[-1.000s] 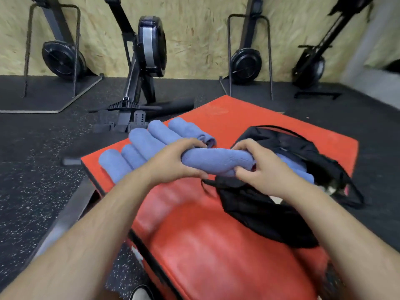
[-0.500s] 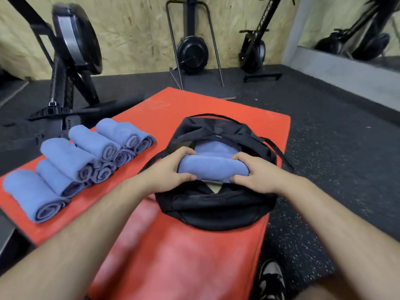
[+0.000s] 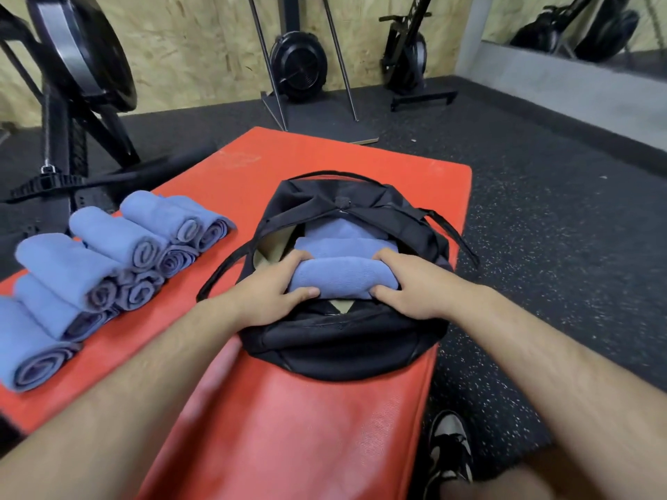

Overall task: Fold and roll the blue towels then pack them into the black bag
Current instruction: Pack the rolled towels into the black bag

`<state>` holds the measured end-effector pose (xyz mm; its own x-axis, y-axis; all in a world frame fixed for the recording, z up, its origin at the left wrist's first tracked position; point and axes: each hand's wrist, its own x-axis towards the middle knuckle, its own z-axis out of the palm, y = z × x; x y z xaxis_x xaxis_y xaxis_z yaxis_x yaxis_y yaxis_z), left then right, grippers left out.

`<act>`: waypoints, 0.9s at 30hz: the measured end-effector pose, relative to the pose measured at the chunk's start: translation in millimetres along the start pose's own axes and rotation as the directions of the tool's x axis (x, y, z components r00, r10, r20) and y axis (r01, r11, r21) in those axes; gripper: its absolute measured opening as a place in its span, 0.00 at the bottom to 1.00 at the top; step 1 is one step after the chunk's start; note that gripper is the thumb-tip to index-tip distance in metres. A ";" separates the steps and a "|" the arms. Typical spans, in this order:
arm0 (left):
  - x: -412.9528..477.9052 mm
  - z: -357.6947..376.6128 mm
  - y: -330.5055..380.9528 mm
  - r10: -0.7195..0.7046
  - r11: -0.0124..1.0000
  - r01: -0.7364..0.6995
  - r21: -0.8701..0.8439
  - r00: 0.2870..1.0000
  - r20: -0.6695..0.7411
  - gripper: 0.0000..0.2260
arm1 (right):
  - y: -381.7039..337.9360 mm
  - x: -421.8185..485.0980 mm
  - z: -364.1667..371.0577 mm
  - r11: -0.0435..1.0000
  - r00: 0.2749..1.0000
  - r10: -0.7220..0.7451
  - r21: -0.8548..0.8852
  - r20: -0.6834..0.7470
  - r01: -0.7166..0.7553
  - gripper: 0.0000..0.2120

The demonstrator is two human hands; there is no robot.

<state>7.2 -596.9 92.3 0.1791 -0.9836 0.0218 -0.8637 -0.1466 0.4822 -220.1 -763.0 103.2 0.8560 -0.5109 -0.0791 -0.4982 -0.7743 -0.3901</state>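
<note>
A rolled blue towel (image 3: 341, 279) lies across the mouth of the open black bag (image 3: 339, 348). My left hand (image 3: 274, 294) grips its left end and my right hand (image 3: 411, 286) grips its right end. Two more blue towel rolls (image 3: 343, 238) sit inside the bag just beyond it. Several rolled blue towels (image 3: 108, 258) are stacked in a row on the left side of the red mat (image 3: 288, 427).
The bag's straps (image 3: 451, 232) trail over the mat toward its right edge. Rowing machines (image 3: 79, 77) and stands (image 3: 299, 66) stand on the black rubber floor behind. A shoe (image 3: 449, 449) shows beside the mat at lower right.
Both hands carried the towel roll from beside the stack over to the bag and lowered it into the opening. The view swung right, so the stack now sits at far left.
</note>
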 end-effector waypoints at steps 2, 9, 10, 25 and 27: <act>-0.1 0.6 0.9 0.000 1.000 0.000 0.028 1.000 -0.017 0.21 | -1.3 -1.6 3.2 1.000 1.000 0.012 -0.023 -0.009 -0.012 0.19; 0.5 -2.1 6.6 0.014 0.996 -0.009 0.094 0.998 -0.055 0.21 | -2.3 -7.7 -3.7 0.990 1.000 0.011 -0.141 -0.004 -0.011 0.19; 0.5 -2.4 6.5 0.013 0.995 -0.007 0.105 0.998 -0.065 0.21 | -2.3 -7.5 -5.1 0.989 1.000 0.023 -0.145 -0.013 -0.024 0.19; 2.0 19.6 12.1 0.134 0.907 -0.083 0.412 0.986 -0.097 0.35 | -34.9 -7.6 14.2 0.891 0.989 -0.043 -0.454 -0.140 -0.026 0.37; 7.6 26.3 14.1 0.103 0.909 -0.062 0.413 0.992 -0.078 0.36 | -35.0 2.2 23.8 0.896 0.996 -0.005 -0.442 -0.086 -0.034 0.35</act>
<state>-16.0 -609.2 76.3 0.1257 -0.9823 0.1390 -0.9904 -0.1161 0.0750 -197.5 -728.1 94.8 0.8433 -0.5374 0.0020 -0.5366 -0.8418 0.0584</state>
